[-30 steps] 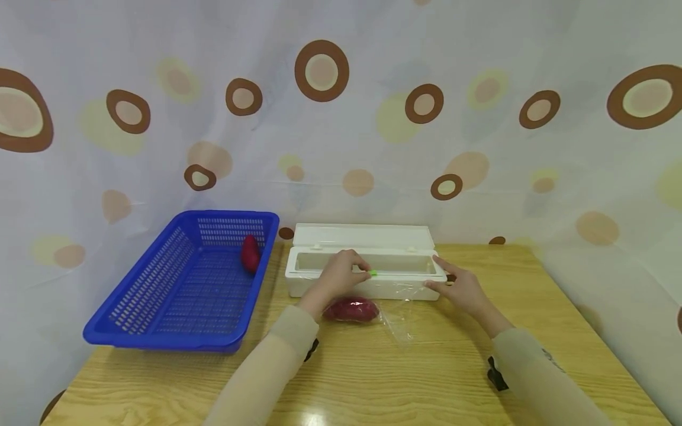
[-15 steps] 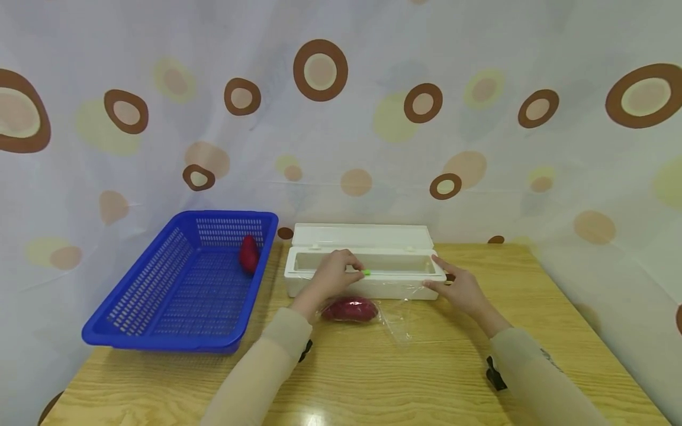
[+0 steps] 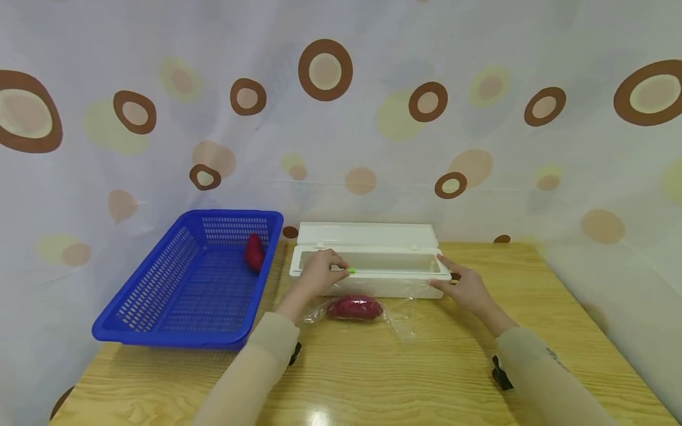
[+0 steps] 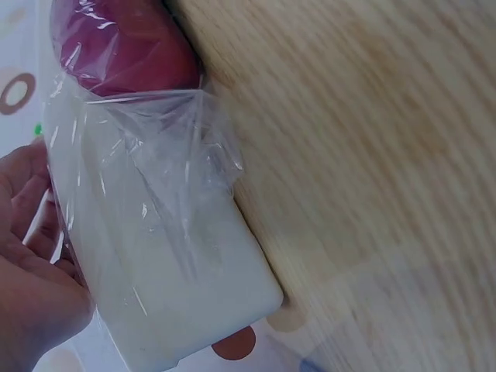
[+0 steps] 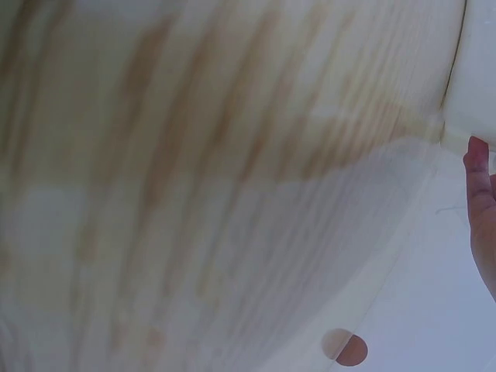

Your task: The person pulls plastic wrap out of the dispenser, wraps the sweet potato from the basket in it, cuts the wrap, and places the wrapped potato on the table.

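Observation:
A white cling film dispenser [image 3: 383, 288] stands lid-up at the back of the table. My left hand [image 3: 318, 273] pinches the small green slide cutter [image 3: 351, 270] on its front rail, left of the middle. With thumb in front and fingers at the end, my right hand [image 3: 467, 291] grips the dispenser's right corner. Clear film [image 4: 178, 178] hangs over the front and wraps a purplish-red sweet potato [image 3: 355, 307] lying before it. In the right wrist view only a finger [image 5: 480, 194] shows beside the white end [image 5: 474, 70] of the dispenser.
A blue plastic basket [image 3: 173, 341] stands at the left with another red sweet potato [image 3: 254, 253] against its right wall. The raised lid [image 3: 367, 234] leans by the patterned curtain [image 3: 383, 142]. Wooden tabletop [image 3: 415, 378] extends in front.
My left hand has slid leftward along the rail with the green slide cutter. My right hand keeps its grip on the right end. More of the film left of the sweet potato shows.

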`<state>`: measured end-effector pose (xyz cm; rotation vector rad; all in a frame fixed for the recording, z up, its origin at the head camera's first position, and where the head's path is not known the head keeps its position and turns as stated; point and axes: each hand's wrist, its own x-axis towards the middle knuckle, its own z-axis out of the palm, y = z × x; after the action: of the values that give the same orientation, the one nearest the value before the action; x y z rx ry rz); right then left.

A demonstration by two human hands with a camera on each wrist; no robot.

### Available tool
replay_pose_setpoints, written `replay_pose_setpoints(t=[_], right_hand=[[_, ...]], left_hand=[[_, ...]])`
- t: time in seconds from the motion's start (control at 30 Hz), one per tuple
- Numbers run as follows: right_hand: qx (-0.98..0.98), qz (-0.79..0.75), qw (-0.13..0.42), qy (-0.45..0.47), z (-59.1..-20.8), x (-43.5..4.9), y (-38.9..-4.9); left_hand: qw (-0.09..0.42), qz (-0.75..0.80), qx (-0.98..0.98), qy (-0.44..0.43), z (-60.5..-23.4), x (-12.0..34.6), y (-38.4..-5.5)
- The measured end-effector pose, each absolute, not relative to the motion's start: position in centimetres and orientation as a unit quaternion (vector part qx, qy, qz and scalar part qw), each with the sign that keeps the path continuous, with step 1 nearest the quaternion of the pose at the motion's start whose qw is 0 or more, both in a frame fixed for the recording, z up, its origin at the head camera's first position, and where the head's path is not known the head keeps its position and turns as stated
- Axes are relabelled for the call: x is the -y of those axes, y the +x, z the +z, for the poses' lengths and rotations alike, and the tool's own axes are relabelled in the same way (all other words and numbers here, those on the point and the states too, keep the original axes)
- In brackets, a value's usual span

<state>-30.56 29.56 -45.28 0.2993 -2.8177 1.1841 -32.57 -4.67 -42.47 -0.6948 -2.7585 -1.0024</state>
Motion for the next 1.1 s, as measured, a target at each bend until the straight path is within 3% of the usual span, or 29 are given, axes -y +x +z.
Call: replay_pose_setpoints(t=[1.1], right_hand=[[0.915,0.39,0.031,0.098,-45.0,-29.5,-30.3]], left_hand=[[0.12,-0.337,0.927,-0.114,-42.3,6.1,-30.8]])
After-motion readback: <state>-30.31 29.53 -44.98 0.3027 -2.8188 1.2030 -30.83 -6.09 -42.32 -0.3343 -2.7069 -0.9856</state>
